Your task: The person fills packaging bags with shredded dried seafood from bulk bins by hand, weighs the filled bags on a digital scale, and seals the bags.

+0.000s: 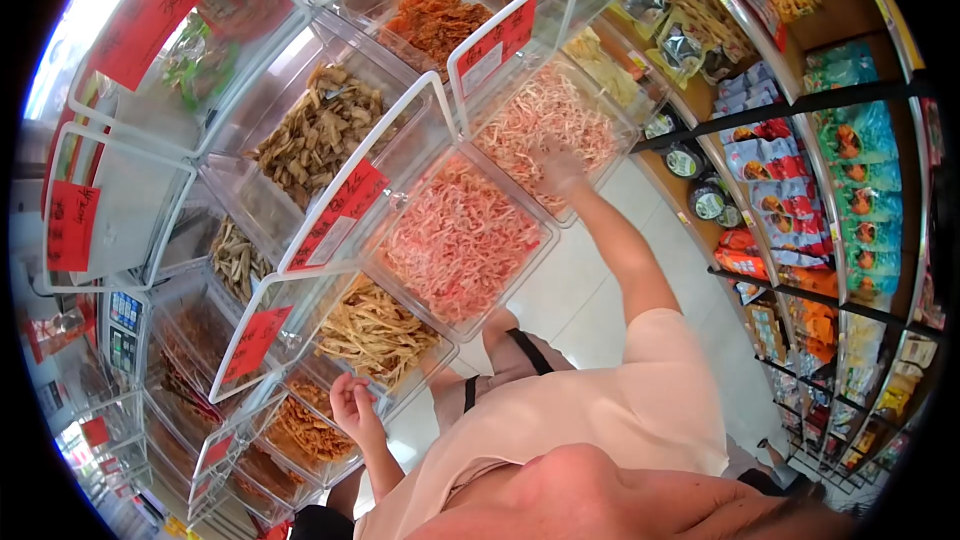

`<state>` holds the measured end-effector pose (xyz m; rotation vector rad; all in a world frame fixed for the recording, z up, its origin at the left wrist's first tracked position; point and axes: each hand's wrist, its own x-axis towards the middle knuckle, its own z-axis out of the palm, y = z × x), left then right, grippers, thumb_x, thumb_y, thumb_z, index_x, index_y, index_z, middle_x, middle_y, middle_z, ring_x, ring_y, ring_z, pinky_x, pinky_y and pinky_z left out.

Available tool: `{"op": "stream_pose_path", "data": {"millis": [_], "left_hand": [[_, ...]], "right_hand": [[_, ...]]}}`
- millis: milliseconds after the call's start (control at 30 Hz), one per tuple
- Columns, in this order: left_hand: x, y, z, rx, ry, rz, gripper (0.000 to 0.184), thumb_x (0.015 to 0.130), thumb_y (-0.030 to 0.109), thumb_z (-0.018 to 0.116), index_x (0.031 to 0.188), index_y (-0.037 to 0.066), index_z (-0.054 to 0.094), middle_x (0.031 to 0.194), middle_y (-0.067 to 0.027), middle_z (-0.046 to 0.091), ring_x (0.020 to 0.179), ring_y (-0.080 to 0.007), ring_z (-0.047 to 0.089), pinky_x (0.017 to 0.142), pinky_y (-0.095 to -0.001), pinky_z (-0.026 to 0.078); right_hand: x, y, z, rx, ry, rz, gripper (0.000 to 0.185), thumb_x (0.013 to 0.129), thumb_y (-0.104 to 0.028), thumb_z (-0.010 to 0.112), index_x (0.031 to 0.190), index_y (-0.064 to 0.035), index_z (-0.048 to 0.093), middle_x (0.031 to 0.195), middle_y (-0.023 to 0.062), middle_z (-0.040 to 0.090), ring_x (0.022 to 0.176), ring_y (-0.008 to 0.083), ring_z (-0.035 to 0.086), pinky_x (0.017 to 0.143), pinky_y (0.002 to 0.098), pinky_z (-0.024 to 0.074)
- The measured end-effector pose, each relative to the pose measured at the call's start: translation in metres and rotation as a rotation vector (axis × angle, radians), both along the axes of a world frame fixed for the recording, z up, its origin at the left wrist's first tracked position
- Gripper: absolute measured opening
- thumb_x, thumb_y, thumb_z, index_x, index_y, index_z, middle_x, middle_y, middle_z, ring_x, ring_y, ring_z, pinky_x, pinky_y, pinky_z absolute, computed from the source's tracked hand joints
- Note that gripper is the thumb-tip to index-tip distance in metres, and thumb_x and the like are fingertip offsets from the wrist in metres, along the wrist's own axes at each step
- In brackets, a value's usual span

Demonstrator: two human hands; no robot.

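In the upper middle of the frame, the person's right hand (562, 170) reaches into the pale pink shreds (535, 118), which lie in a clear bin (630, 140); whether its fingers are spread or closed on any shreds cannot be told. The left hand (358, 410), lower left of centre, is loosely curled beside the yellow strips (365, 335), nothing visible in it. The step seems to be handling the shreds; next probably calls for a gentle, gathering grasp.

The right arm (622, 245) stretches forward, the right grip (560, 170) lowered, while the left grip (360, 410) is loosely curled.
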<state>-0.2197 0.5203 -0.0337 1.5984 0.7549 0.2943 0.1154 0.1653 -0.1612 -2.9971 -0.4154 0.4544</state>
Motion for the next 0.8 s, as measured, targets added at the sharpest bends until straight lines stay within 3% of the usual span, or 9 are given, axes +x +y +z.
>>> {"op": "stream_pose_path", "data": {"millis": [133,233,300,400,500,567,700,767,800], "left_hand": [[0.006,-0.004,0.002,-0.009,0.014,-0.007,0.024,0.088,0.003,0.051,0.112,-0.001,0.05,0.086,-0.0078,0.06,0.064,-0.0059,0.05,0.056,-0.0162,0.04],[0.007,-0.001,0.0,0.005,-0.006,-0.055,0.023,0.089,0.003,0.051,0.111,-0.001,0.05,0.086,-0.0077,0.06,0.063,-0.0059,0.05,0.055,-0.0164,0.041],[0.008,-0.002,0.003,0.007,0.0,-0.041,0.023,0.089,0.004,0.051,0.111,-0.001,0.05,0.086,-0.0076,0.06,0.063,-0.0059,0.05,0.055,-0.0165,0.041],[0.009,0.0,0.005,0.006,0.006,-0.04,0.022,0.089,0.004,0.051,0.111,-0.001,0.05,0.086,-0.0073,0.06,0.063,-0.0057,0.049,0.055,-0.0165,0.04],[0.009,0.002,0.003,0.004,0.015,-0.05,0.022,0.089,0.004,0.051,0.11,-0.001,0.051,0.085,-0.0069,0.06,0.063,-0.0053,0.049,0.055,-0.0163,0.04],[0.011,-0.001,0.001,0.006,0.021,-0.049,0.022,0.089,0.004,0.051,0.11,0.0,0.051,0.085,-0.0066,0.06,0.063,-0.0051,0.049,0.054,-0.0162,0.04],[0.018,-0.005,0.0,-0.003,0.018,-0.067,0.021,0.089,0.005,0.051,0.11,0.0,0.052,0.086,-0.0065,0.06,0.064,-0.0055,0.05,0.055,-0.0163,0.04],[0.02,-0.006,0.001,-0.004,0.01,-0.076,0.021,0.09,0.005,0.051,0.11,0.0,0.052,0.087,-0.0065,0.06,0.064,-0.0059,0.051,0.055,-0.0164,0.041],[0.021,-0.006,0.001,-0.006,-0.007,-0.079,0.021,0.089,0.005,0.051,0.11,0.0,0.052,0.087,-0.0067,0.06,0.065,-0.0062,0.051,0.056,-0.0168,0.042]], "right_hand": [[0.016,-0.005,-0.027,-0.074,0.135,-0.067,0.034,0.071,-0.01,0.064,0.104,-0.0013,0.061,0.122,0.0203,0.049,0.108,0.0351,0.052,0.088,0.0384,0.0458],[0.029,-0.023,-0.037,-0.104,0.072,0.07,0.02,0.072,-0.006,0.059,0.088,0.0018,0.065,0.108,0.022,0.058,0.099,0.0335,0.057,0.084,0.0378,0.0474],[0.039,-0.032,-0.032,0.007,0.167,-0.183,0.019,0.071,-0.003,0.057,0.086,0.0016,0.066,0.094,0.023,0.061,0.091,0.0337,0.06,0.08,0.0381,0.0487],[0.053,-0.05,-0.003,-0.001,0.03,-0.055,0.018,0.067,-0.004,0.061,0.085,-0.0021,0.064,0.086,0.0211,0.062,0.082,0.037,0.061,0.073,0.0401,0.0497],[0.069,-0.056,0.053,0.121,-0.011,-0.066,0.019,0.068,-0.007,0.065,0.086,-0.0025,0.064,0.082,0.0199,0.063,0.076,0.0339,0.062,0.069,0.0372,0.0499],[0.083,-0.068,0.067,0.389,0.01,-0.23,0.023,0.068,-0.015,0.07,0.087,-0.0022,0.064,0.079,0.0165,0.065,0.07,0.0279,0.062,0.066,0.0348,0.0492],[0.072,-0.049,0.092,0.533,0.189,-0.44,0.035,0.066,-0.024,0.075,0.089,0.0005,0.064,0.078,0.0135,0.067,0.066,0.0226,0.061,0.062,0.0327,0.0487],[0.056,-0.035,0.085,0.546,0.434,-0.543,0.061,0.066,-0.03,0.076,0.111,0.0047,0.056,0.106,0.0196,0.062,0.091,0.0271,0.061,0.078,0.034,0.0481],[0.054,-0.046,0.061,0.548,0.433,-0.54,0.061,0.066,-0.03,0.076,0.111,0.0047,0.056,0.106,0.0196,0.062,0.091,0.0271,0.061,0.078,0.034,0.0481]]}}
